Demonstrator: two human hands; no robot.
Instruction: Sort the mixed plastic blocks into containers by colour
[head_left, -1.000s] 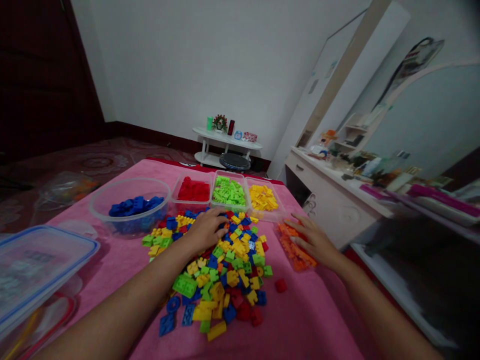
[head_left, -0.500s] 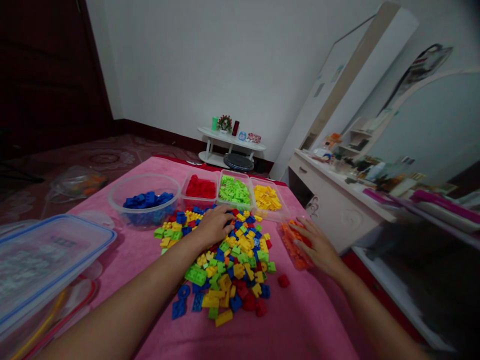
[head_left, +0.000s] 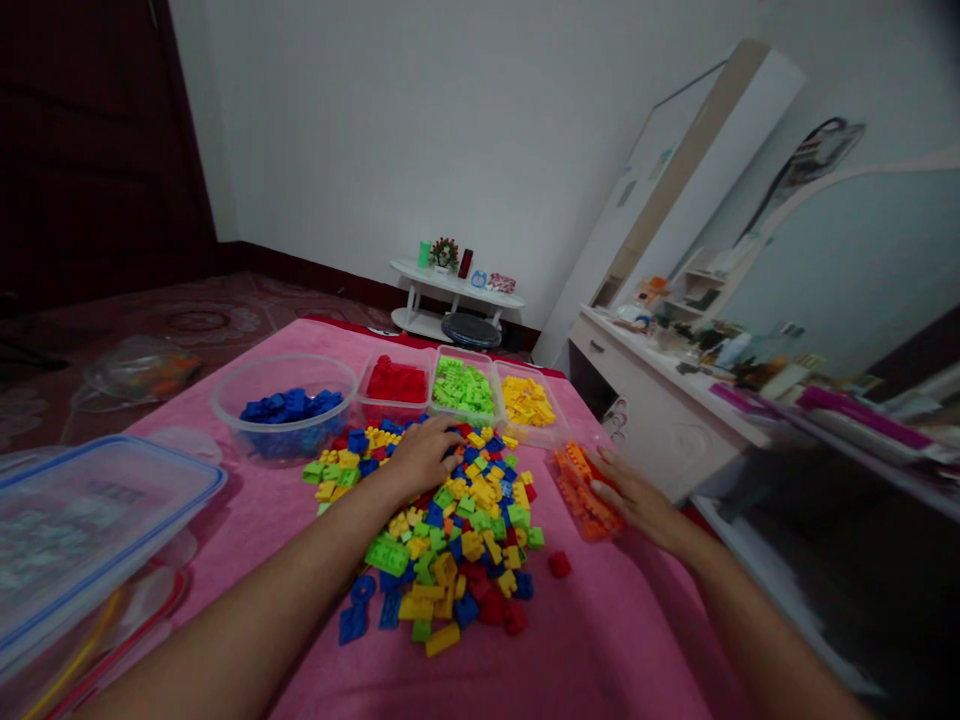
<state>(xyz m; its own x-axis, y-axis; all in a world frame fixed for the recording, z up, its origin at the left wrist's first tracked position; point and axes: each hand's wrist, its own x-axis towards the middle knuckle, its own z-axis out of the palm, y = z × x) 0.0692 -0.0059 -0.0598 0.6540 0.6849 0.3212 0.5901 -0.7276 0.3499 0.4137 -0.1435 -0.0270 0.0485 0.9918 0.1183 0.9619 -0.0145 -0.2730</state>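
Note:
My left hand (head_left: 424, 458) rests on the far part of a heap of mixed toy building bricks (head_left: 480, 510). Its fingers are apart and slightly bent over the bricks; their tips are partly hidden. At the right edge of a clear container of orange bricks (head_left: 582, 490) is my right hand (head_left: 628, 488). The thumb reaches over the bricks, and the fingers stretch along the rim with nothing visible in them. A single red brick (head_left: 559, 564) lies apart from the heap, below that container.
Behind the heap stand a round tub of blue bricks (head_left: 289, 408) and containers of red (head_left: 396, 382), green (head_left: 463, 388) and yellow bricks (head_left: 526, 402). Blue-rimmed and red-rimmed clear lids (head_left: 112, 530) lie at left. A dresser (head_left: 660, 400) stands close on the right.
My right hand has shifted off the orange bricks to the container's right edge, uncovering more of them. My left hand stays on the heap. The whole view has shifted slightly.

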